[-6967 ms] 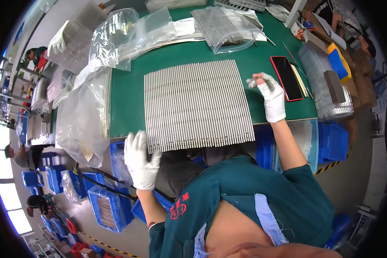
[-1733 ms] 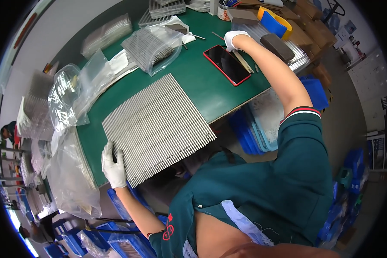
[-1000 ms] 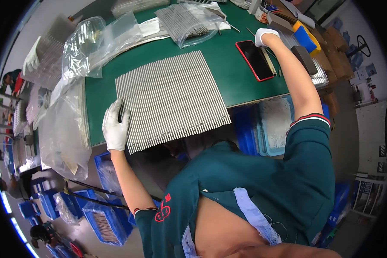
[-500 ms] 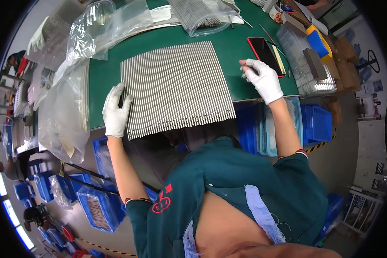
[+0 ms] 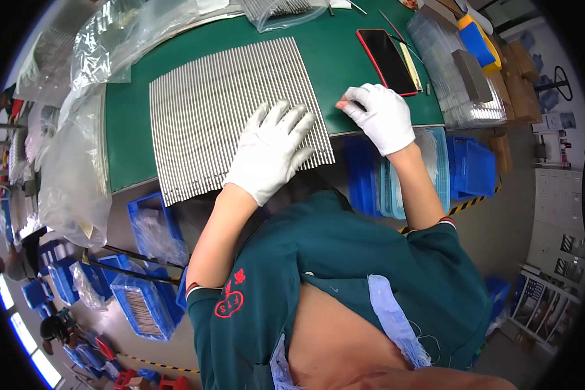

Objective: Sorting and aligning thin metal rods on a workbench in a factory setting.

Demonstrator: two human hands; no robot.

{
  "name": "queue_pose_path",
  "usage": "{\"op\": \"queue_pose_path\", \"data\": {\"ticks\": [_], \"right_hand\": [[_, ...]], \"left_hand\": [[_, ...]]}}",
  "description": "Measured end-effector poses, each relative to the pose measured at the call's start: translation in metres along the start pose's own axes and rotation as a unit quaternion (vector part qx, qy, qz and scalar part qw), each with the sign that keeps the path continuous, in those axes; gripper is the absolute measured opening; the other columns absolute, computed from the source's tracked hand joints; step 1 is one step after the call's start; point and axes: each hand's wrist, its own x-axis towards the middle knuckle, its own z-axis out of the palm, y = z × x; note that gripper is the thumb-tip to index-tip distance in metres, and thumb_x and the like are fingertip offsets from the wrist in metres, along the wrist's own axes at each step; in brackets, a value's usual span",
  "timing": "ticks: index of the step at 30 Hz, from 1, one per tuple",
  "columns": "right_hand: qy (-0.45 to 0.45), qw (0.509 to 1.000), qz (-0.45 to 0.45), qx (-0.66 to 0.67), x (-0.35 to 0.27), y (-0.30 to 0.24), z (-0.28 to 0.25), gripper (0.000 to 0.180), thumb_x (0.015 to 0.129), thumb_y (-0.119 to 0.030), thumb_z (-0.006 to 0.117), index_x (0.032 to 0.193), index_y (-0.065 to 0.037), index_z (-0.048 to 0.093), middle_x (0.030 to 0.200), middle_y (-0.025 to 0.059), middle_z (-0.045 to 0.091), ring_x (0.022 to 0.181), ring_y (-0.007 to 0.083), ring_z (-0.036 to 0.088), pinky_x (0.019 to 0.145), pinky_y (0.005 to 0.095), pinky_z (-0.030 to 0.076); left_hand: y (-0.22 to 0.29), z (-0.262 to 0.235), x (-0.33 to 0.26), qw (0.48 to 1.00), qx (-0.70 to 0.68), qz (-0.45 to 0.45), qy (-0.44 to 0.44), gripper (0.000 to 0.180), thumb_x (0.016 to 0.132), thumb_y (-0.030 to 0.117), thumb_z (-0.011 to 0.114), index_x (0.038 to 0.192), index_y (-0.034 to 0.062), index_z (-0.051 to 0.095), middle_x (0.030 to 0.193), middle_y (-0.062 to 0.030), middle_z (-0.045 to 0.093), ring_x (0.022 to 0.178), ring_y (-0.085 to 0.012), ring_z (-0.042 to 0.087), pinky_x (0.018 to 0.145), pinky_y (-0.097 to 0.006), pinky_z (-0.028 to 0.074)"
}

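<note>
A broad row of thin silver metal rods (image 5: 208, 97) lies side by side on the green table (image 5: 130, 143), their near ends jutting past its front edge. My left hand (image 5: 270, 153), in a white glove, rests on the near right part of the rods with its fingers spread. To the right of the row, my right hand (image 5: 380, 117) is held over the table's front edge. It wears a white glove with bare thumb and fingertips, pinched together; whatever is between them is hidden or too small to name.
A red-edged phone (image 5: 387, 62) and a pale yellow strip (image 5: 410, 67) lie beyond my right hand. Clear plastic boxes (image 5: 445, 84) stand at the right. Plastic bags (image 5: 78, 169) cover the left side, and a bag of rods (image 5: 283, 10) lies at the back. Blue bins (image 5: 471, 166) sit below.
My left hand has gone from the left edge of the rods to their near right part. The right hand has come slightly nearer and leftward, still pinched. The whole view has shifted.
</note>
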Motion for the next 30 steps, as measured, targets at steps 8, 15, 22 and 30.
{"op": "queue_pose_path", "data": {"ticks": [8, 15, 22, 30], "right_hand": [[0.063, 0.994, 0.038, 0.078, -0.013, 0.002, 0.012, 0.016, 0.076, -0.031, 0.062, 0.077, -0.015, 0.062, 0.071, 0.0013, 0.059, 0.069, 0.0213, 0.058, 0.061, 0.0331, 0.046], [0.070, 0.991, 0.036, 0.104, -0.017, 0.006, 0.015, 0.015, 0.075, -0.028, 0.063, 0.080, -0.014, 0.063, 0.072, 0.0019, 0.059, 0.069, 0.0223, 0.057, 0.061, 0.0333, 0.045], [0.029, 0.987, 0.037, 0.154, -0.022, 0.011, 0.010, 0.015, 0.077, -0.027, 0.062, 0.085, -0.015, 0.065, 0.076, 0.0029, 0.061, 0.072, 0.0224, 0.057, 0.063, 0.0327, 0.045], [0.030, 0.993, 0.014, 0.113, -0.021, 0.009, 0.006, 0.013, 0.078, -0.026, 0.061, 0.082, -0.013, 0.064, 0.074, 0.0027, 0.060, 0.070, 0.0221, 0.056, 0.062, 0.0335, 0.044]], "left_hand": [[-0.001, 0.017, 0.031, 0.999, 0.016, -0.041, -0.013, 0.050, 0.082, 0.038, 0.052, 0.123, 0.0095, 0.047, 0.128, -0.0117, 0.046, 0.121, -0.0285, 0.040, 0.102, -0.043, 0.028], [-0.003, 0.026, 0.036, 0.999, 0.016, -0.037, -0.021, 0.053, 0.083, 0.043, 0.049, 0.124, 0.0092, 0.047, 0.130, -0.0104, 0.045, 0.123, -0.0261, 0.038, 0.102, -0.045, 0.026], [0.004, 0.032, 0.045, 0.999, 0.018, -0.027, -0.025, 0.052, 0.084, 0.040, 0.049, 0.124, 0.0075, 0.046, 0.131, -0.0114, 0.043, 0.124, -0.0261, 0.037, 0.103, -0.043, 0.027], [-0.001, 0.030, 0.038, 1.000, 0.015, -0.025, -0.007, 0.051, 0.085, 0.041, 0.048, 0.124, 0.0078, 0.047, 0.129, -0.0104, 0.046, 0.122, -0.0244, 0.039, 0.103, -0.043, 0.026]]}}
